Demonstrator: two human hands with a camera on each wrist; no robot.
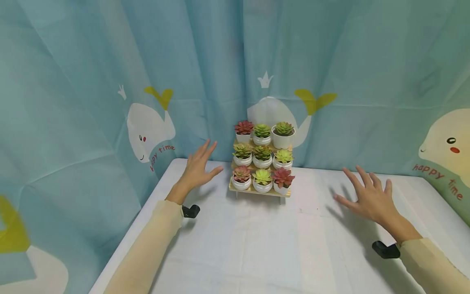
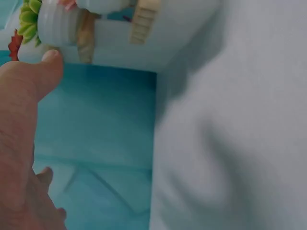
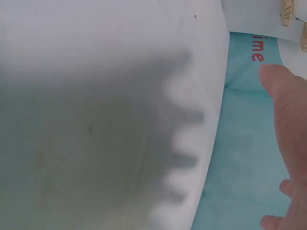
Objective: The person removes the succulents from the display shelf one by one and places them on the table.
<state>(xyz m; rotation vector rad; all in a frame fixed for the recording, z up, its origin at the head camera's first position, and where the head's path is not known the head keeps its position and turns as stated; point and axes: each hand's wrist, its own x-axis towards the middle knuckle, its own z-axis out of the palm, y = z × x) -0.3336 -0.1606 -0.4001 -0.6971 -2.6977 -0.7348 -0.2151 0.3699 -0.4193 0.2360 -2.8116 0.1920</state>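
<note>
In the head view a tiered wooden stand (image 1: 260, 191) holds several small succulents in white pots, red and green, on three levels. My left hand (image 1: 196, 169) hovers to the left of the stand with its fingers spread, touching nothing. Further off on the right side, my right hand (image 1: 374, 202) is raised over the table, fingers spread, holding nothing. The left wrist view shows my left hand (image 2: 24, 124) below a white pot (image 2: 57, 24) with a green plant. In the right wrist view my right hand (image 3: 292, 129) appears at the right edge, near the stand's wooden end (image 3: 286, 12).
A white cloth covers the table (image 1: 264, 245). Behind and to the left hangs a blue curtain (image 1: 205, 61) printed with white whales, close behind the stand. A black band piece (image 1: 191, 211) is at the left wrist and another (image 1: 385, 249) at the right.
</note>
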